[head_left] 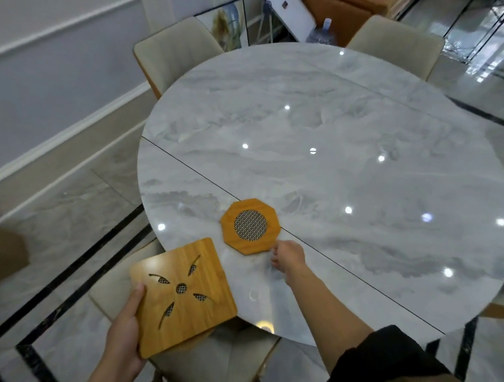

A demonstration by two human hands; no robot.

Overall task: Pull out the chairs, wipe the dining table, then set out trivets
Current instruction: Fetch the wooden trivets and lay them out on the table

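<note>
The octagonal trivet (250, 226) lies flat on the table (342, 131), close to its near-left edge and across the dark seam. The right hand (288, 256) meets its corner nearest the person, fingers bunched there (pinching or merely touching, I cannot tell). The square trivet (183, 296) hangs tilted over the table's near edge, gripped at its outer side by the left hand (126, 332), thumb on top, so it likely goes forward onto the table next.
</note>
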